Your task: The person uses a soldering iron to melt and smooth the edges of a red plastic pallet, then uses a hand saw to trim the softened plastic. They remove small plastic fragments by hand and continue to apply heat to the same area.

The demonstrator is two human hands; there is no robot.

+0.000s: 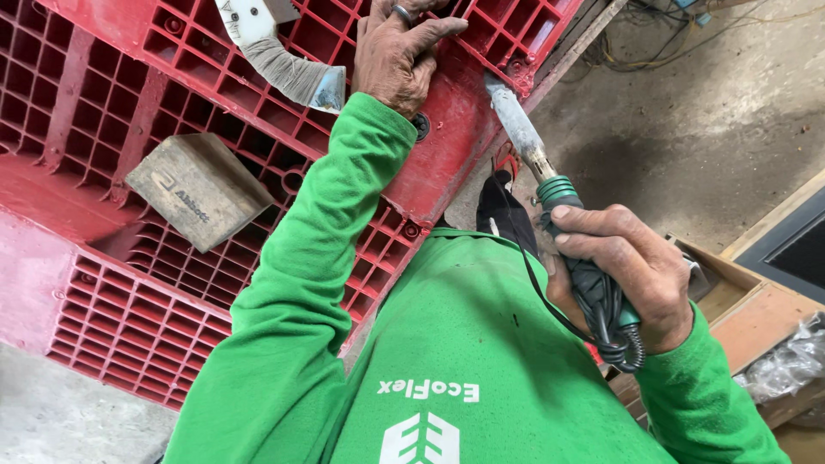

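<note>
A large red plastic pallet (129, 283) with a grid of ribs fills the left and top of the head view. My left hand (400, 51), in a green sleeve and with a ring on one finger, reaches up and grips the pallet's ribs near its right edge. My right hand (623, 275) is closed around the dark, green-collared handle of a hot-air welding tool (563, 193). The tool's grey metal nozzle (516, 120) points up at the pallet's right edge. Its black cable loops under my hand.
A grey wedge-shaped block (202, 189) lies on the pallet. A curved white and grey piece (279, 56) rests near my left hand. A wooden crate (756, 309) and a plastic bag (786, 365) stand at right. Cables (662, 21) lie on the concrete floor.
</note>
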